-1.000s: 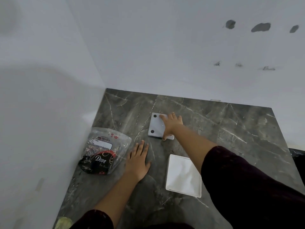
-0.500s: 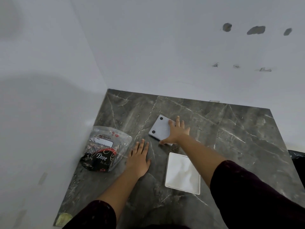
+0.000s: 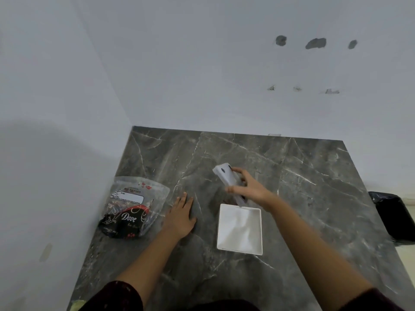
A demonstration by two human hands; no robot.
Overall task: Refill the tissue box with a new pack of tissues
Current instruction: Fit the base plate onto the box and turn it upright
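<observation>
An open white tissue box (image 3: 239,228) lies on the dark marble counter (image 3: 303,187), white tissue showing inside. Just beyond it my right hand (image 3: 249,187) grips a flat white panel with black dots (image 3: 225,175), tilted up off the counter, its lower end close to the box's far rim. A clear plastic tissue pack with a black "Dove" label (image 3: 130,209) lies at the left by the wall. My left hand (image 3: 180,217) rests flat on the counter between the pack and the box, fingers spread, holding nothing.
White walls meet in a corner behind and to the left of the counter. A black object (image 3: 391,215) sits off the counter's right edge. A yellowish scrap (image 3: 77,305) lies at the counter's near left corner.
My right hand has picked the white panel up from flat on the counter, tilted it on edge and brought it toward the box. My left hand stayed put.
</observation>
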